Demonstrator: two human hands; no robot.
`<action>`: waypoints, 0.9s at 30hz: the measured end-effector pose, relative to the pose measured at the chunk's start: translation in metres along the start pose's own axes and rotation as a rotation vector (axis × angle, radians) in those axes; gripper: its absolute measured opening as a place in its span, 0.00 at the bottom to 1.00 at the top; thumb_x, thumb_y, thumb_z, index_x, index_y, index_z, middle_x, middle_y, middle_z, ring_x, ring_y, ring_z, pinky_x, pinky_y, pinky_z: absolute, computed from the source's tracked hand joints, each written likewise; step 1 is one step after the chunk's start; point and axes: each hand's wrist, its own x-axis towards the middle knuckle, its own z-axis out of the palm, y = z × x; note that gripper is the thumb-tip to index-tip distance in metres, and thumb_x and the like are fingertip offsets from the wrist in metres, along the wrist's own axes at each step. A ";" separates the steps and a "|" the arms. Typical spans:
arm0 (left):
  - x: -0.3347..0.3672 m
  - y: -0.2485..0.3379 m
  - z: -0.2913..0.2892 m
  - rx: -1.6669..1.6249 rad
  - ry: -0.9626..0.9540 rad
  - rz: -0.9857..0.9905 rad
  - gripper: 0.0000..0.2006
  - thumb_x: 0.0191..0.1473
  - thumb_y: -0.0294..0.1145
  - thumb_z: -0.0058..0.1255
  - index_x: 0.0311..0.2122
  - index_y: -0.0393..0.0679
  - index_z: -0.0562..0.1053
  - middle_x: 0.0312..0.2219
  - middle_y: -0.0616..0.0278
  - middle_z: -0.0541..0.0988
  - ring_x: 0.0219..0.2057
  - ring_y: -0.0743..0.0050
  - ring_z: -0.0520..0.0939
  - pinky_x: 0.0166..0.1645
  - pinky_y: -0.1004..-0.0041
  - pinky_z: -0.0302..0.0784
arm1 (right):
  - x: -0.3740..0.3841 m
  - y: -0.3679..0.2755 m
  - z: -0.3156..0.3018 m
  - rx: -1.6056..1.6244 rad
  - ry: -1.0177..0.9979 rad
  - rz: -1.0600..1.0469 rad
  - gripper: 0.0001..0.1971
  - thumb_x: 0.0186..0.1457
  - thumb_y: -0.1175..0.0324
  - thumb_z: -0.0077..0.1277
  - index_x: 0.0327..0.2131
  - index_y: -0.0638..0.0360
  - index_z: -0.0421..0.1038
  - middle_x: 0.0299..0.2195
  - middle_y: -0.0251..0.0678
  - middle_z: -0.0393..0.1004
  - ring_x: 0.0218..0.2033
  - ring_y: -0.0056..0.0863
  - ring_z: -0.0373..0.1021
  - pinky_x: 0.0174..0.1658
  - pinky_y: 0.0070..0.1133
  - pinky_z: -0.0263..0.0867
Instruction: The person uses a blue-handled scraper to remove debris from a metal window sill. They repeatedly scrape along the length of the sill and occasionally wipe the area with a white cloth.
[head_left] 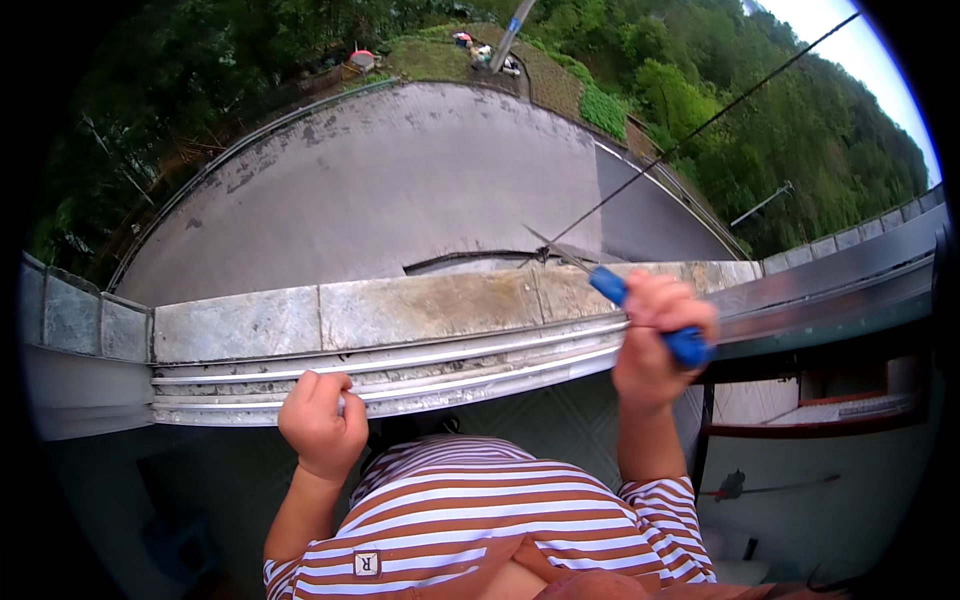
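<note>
Left hand (pixel 322 425) curls shut around the pale metal window rail (pixel 450 365), below the weathered grey stone ledge (pixel 400 310). Right hand (pixel 655 345) is fisted on a blue-handled screwdriver (pixel 640 312), its thin metal shaft angled up-left over the ledge's top. Striped brown-and-white shirt (pixel 480 520) below; grey road (pixel 400 190) beyond.

— What was in the right hand (pixel 655 340)?
— A screwdriver (pixel 640 305) with a blue handle. The fist was wrapped round the handle, and the thin metal shaft slanted up and to the left, its tip over the top edge of the stone ledge (pixel 400 310).
— And the left hand (pixel 322 420)?
— It was curled round a pale metal rail (pixel 480 365) running along the ledge's near edge, towards its left part.
</note>
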 end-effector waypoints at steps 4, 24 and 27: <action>0.002 0.003 -0.002 0.002 0.013 -0.015 0.06 0.35 0.19 0.49 0.23 0.43 0.73 0.18 0.58 0.69 0.17 0.58 0.70 0.20 0.65 0.63 | 0.010 -0.049 -0.028 0.275 0.240 0.174 0.14 0.49 0.70 0.53 0.37 0.53 0.59 0.22 0.29 0.63 0.24 0.21 0.61 0.35 0.26 0.60; -0.001 0.002 0.006 0.052 0.159 0.067 0.06 0.37 0.17 0.49 0.23 0.42 0.73 0.17 0.57 0.68 0.16 0.57 0.69 0.21 0.66 0.62 | -0.085 -0.044 -0.020 0.092 -0.266 -0.077 0.17 0.50 0.67 0.59 0.34 0.55 0.57 0.22 0.35 0.72 0.20 0.28 0.70 0.31 0.31 0.70; -0.003 0.001 0.008 0.053 0.189 0.067 0.06 0.38 0.17 0.49 0.23 0.42 0.72 0.18 0.57 0.68 0.17 0.55 0.70 0.21 0.65 0.62 | -0.091 -0.044 -0.022 0.132 -0.295 -0.095 0.19 0.44 0.72 0.63 0.32 0.55 0.59 0.25 0.36 0.72 0.23 0.32 0.71 0.32 0.34 0.72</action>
